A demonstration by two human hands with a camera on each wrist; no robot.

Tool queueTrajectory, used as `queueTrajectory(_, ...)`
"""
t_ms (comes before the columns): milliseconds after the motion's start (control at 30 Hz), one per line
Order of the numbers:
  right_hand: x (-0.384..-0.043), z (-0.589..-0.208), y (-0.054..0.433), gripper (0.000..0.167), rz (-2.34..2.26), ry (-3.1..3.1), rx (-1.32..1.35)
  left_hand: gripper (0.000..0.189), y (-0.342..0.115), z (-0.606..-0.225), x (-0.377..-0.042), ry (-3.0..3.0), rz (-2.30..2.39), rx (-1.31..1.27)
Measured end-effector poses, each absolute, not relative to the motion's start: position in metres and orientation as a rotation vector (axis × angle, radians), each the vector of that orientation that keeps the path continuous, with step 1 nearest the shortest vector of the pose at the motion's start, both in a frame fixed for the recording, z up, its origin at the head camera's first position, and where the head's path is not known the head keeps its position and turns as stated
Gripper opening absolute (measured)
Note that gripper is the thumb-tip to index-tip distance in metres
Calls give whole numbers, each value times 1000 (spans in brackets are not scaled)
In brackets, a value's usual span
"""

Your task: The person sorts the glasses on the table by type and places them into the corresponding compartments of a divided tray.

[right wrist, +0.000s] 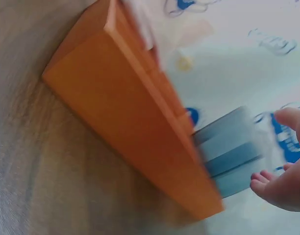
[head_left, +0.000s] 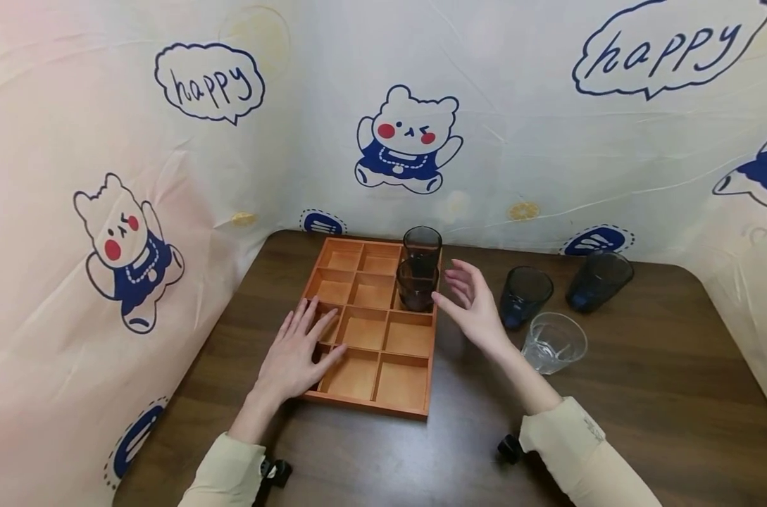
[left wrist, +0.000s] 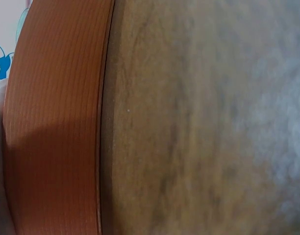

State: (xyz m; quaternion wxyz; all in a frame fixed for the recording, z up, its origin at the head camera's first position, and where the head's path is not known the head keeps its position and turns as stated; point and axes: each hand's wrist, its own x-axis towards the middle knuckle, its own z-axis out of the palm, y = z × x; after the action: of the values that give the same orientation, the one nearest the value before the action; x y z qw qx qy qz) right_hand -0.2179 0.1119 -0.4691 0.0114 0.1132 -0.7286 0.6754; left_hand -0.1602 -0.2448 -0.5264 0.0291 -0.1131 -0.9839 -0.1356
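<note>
An orange-brown wooden tray (head_left: 351, 377) split into several square compartments lies on the table. My left hand (head_left: 291, 362) rests over its near-left edge, fingers spread. The tray's side wall (left wrist: 57, 98) fills the left of the left wrist view. Two dark tinted drinking glasses stand in the right column: a far glass (head_left: 422, 241) in the back compartment and a nearer glass (head_left: 416, 292) just in front. My right hand (head_left: 478, 313) is beside the nearer glass, fingers loosely bent and holding nothing. A gap separates the fingers from the glass (right wrist: 231, 156) in the right wrist view.
Right of the tray, a dark glass (head_left: 525, 299) and another dark glass (head_left: 599, 283) stand on the brown wooden table (head_left: 662, 380). A clear glass (head_left: 554, 345) is close to my right forearm. Printed fabric (head_left: 510, 141) hangs around the table's back and sides.
</note>
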Motion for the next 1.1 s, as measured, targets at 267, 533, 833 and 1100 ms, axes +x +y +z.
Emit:
queueTrajectory(267, -192, -421, 152, 70, 2024, -2128, 463, 83, -246, -524, -162, -3033, -419, -339)
queueTrajectory(533, -187, -406, 230, 68, 1939, -1819, 382, 82, -244, -527, -160, -3008, -409, -349)
queueTrajectory(833, -198, -439, 335, 64, 2004, -1699, -142, 83, -244, -529, -156, -3014, -411, -338)
queueTrajectory(1100, -208, -490, 373, 97, 2161, -2006, -58, 84, -244, -529, -157, -3009, -421, -340)
